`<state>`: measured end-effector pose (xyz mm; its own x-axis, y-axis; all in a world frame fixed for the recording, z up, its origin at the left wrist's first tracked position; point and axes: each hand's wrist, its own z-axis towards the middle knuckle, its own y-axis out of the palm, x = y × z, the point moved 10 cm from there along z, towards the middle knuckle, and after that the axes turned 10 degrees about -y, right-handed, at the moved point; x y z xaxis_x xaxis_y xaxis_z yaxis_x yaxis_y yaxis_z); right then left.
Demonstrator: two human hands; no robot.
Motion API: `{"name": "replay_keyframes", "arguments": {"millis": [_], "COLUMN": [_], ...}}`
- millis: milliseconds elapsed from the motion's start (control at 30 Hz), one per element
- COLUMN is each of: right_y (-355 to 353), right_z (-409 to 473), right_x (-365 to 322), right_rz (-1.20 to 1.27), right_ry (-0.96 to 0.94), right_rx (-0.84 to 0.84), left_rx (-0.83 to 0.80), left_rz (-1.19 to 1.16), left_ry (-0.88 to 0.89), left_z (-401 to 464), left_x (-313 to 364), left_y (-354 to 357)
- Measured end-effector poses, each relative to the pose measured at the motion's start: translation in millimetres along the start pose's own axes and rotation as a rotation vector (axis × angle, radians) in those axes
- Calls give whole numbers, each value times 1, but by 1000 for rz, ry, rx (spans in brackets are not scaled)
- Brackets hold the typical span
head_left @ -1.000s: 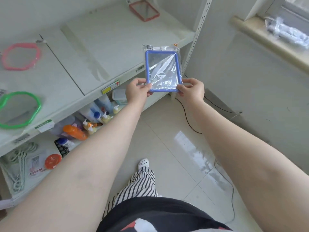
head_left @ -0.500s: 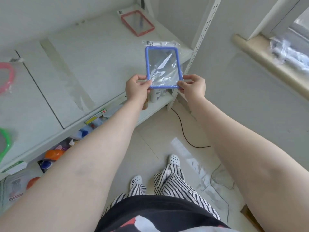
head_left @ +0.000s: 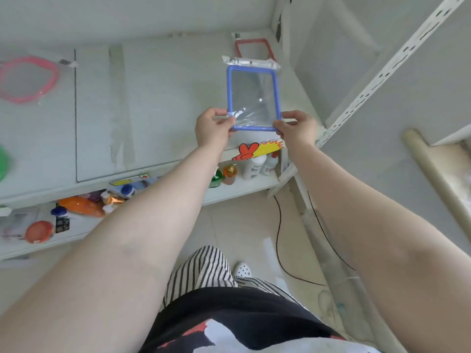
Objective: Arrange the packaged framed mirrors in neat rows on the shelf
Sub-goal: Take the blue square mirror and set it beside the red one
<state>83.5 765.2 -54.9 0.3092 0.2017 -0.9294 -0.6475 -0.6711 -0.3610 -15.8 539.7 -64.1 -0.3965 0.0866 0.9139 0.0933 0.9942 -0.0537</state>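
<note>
Blue-framed mirror [head_left: 253, 98]: smooth plastic frame, reflective face, sealed in clear glossy film that is crinkled at its lower edge.
Red-framed mirror [head_left: 254, 49]: plastic frame, at the shelf's far right corner.
Pink-framed mirror [head_left: 28, 79]: plastic frame under clear film, near the shelf's far left edge.
Shelf [head_left: 165, 103]: pale matt board, smooth, with a strip of clear tape.
Upright [head_left: 382, 70]: white-painted perforated metal.
Floor [head_left: 244, 225]: glossy tile.
Trousers [head_left: 201, 271]: striped cloth.
</note>
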Motion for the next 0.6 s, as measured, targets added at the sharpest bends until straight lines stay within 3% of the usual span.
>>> {"name": "replay_keyframes", "arguments": {"millis": [600], "right_y": [122], "right_z": [131], "right_x": [-38], "right_rz": [59], "right_ry": [-20], "right_rx": [-221], "left_rx": [193], "left_rz": [-91], "left_ry": [-166], "left_z": [133], "left_x": [29], "left_y": [-19]}}
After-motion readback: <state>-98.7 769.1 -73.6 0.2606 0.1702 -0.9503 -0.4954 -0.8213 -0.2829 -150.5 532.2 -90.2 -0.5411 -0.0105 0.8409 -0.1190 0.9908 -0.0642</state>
